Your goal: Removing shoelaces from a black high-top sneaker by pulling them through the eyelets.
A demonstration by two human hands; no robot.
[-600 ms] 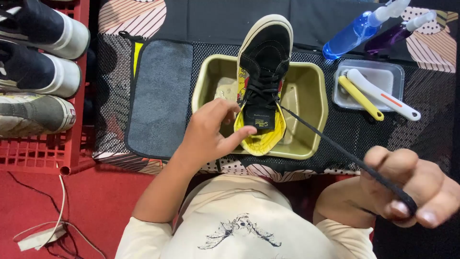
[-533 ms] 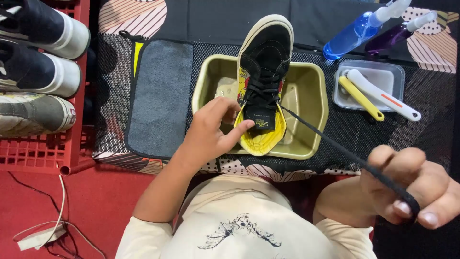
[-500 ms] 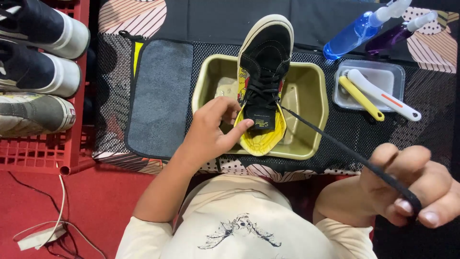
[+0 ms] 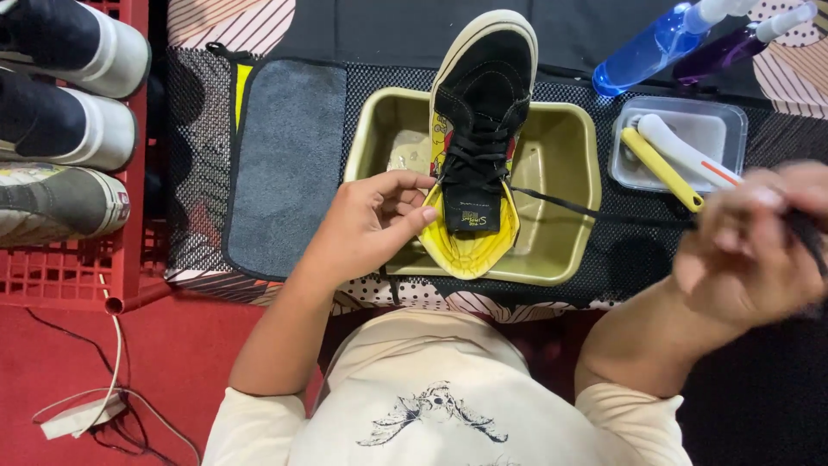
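Black suede and yellow lining mark the high-top sneaker (image 4: 479, 129), which is seen in the head view lying toe-away across an olive plastic basin (image 4: 561, 155) on a mesh mat. The shoe's collar is steadied by the left hand (image 4: 366, 220), its fingers (image 4: 405, 183) curled against the yellow side with the thumb pressed near the tongue. A black shoelace (image 4: 595, 211) is drawn taut from the eyelets to the right hand (image 4: 750, 250), which is blurred; its fingers appear closed around the lace. The step is judged best done if the shoe is kept pinned while the lace is pulled in line with the eyelets. A grey cloth (image 4: 289, 164) lies left of the basin, and a brush tray (image 4: 681, 147) right.
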